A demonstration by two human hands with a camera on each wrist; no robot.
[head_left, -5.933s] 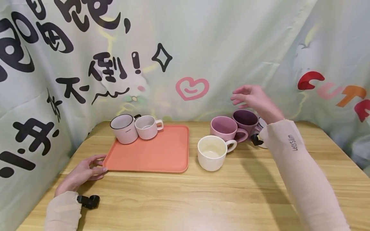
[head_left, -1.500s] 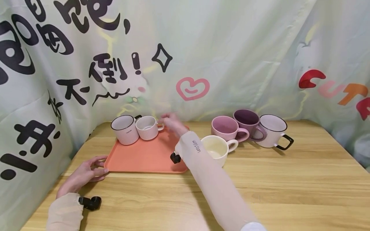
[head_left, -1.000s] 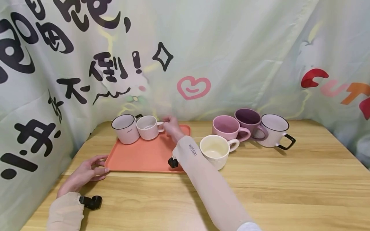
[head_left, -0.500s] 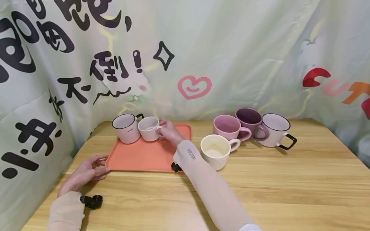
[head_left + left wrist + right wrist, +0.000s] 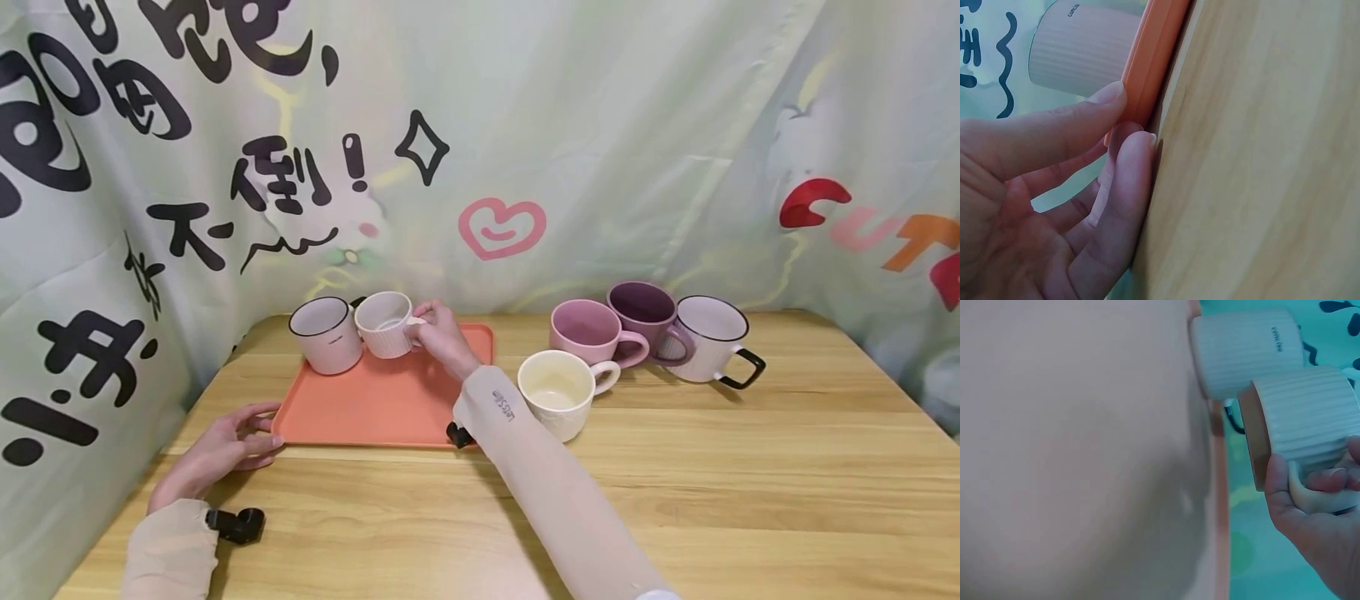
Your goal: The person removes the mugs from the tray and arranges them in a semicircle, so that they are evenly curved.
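- Right hand (image 5: 444,342): thumb and fingers pinch the handle of a small white ribbed cup (image 5: 386,327), whose mouth faces upward.
- White ribbed cup: held over the back part of an orange tray (image 5: 367,408); in the right wrist view its tan base (image 5: 1255,439) is clear of the tray.
- Left hand (image 5: 228,446): pinches the tray's near left corner, the thumb on the rim and the other fingers bent beside the edge, as seen in the left wrist view.
- Black-rimmed mug (image 5: 326,342): upright at the tray's back left corner, just left of the ribbed cup; whether the two touch cannot be told.
- Cream cup (image 5: 551,400): upright on the wooden counter (image 5: 712,492), just beside the tray's right edge, partly covered by the right sleeve (image 5: 547,475).
- Pink cup (image 5: 588,325): upright behind the cream cup, its handle pointing right.
- Dark purple cup (image 5: 642,304): behind and to the right of the pink one.
- White mug with black handle (image 5: 701,350): rightmost of the group, partly behind the purple cup's handle.
- Printed curtain (image 5: 622,167): backdrop with black characters and a pink heart.
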